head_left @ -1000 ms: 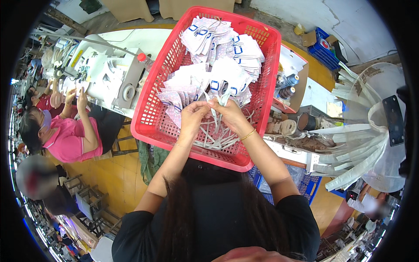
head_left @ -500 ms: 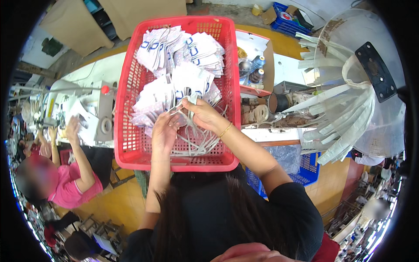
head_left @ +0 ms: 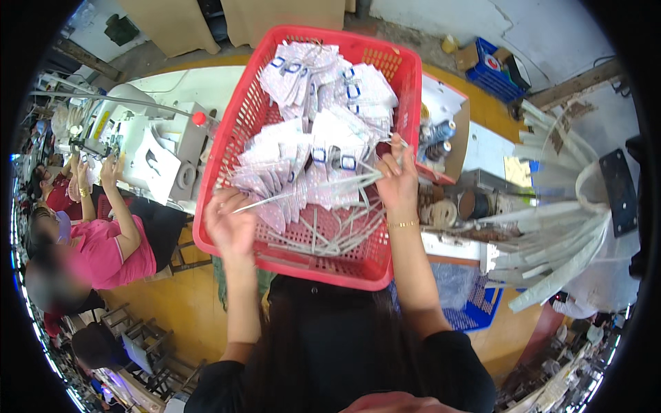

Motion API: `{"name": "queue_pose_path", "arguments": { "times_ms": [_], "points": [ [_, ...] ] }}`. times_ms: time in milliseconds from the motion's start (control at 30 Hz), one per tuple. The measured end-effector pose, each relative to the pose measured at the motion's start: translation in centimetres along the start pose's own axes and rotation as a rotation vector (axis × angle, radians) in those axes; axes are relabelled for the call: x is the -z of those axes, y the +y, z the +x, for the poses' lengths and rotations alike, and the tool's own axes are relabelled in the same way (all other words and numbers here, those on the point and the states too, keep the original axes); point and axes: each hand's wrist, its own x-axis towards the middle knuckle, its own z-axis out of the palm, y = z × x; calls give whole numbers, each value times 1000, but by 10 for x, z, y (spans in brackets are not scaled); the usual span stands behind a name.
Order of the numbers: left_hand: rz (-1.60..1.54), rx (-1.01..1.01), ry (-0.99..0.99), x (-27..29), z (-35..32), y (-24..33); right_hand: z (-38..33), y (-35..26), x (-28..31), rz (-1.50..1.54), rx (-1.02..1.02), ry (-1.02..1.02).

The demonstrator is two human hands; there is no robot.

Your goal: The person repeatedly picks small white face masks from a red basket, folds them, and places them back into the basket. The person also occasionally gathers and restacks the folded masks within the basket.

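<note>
A pale, thin strip of fabric or tape (head_left: 348, 182) is drawn out between my two hands above a red plastic basket (head_left: 412, 89). My left hand (head_left: 233, 224), blurred by motion, pinches its narrow end by the basket's left wall. On the other side, my right hand (head_left: 398, 180) is closed on the wider end, near the right wall. Beneath them lie several bundles of small white and pinkish printed fabric pieces (head_left: 341, 131) with blue marks. Loose pale strips (head_left: 323, 242) are tangled at the basket's near end.
Right of the basket are an open carton (head_left: 454, 138) with thread cones (head_left: 441, 131) and a hanging bunch of pale strips (head_left: 564, 255). A blue crate (head_left: 485, 313) sits low at right. At left, a person in pink (head_left: 113, 251) works by a sewing machine (head_left: 155, 141).
My hands, close together before, have spread apart, left hand leftward and right hand rightward, stretching the strip between them. The view has shifted, so the basket appears farther right and tilted.
</note>
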Motion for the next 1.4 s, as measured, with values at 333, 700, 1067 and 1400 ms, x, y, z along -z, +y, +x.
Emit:
{"name": "queue_pose_path", "arguments": {
  "times_ms": [333,700,1067,1400],
  "points": [
    [902,-140,112,-15,-1,-41,-16,27,-21,-605,-182,1],
    [1342,-1,173,23,-4,-111,-46,57,-38,-1011,-383,-106],
    [1836,302,-194,29,-31,-93,-38,0,-88,-831,27,-155],
    [2388,47,29,20,-18,33,-93,49,-37,-2251,-457,-1030]
  ]
}}
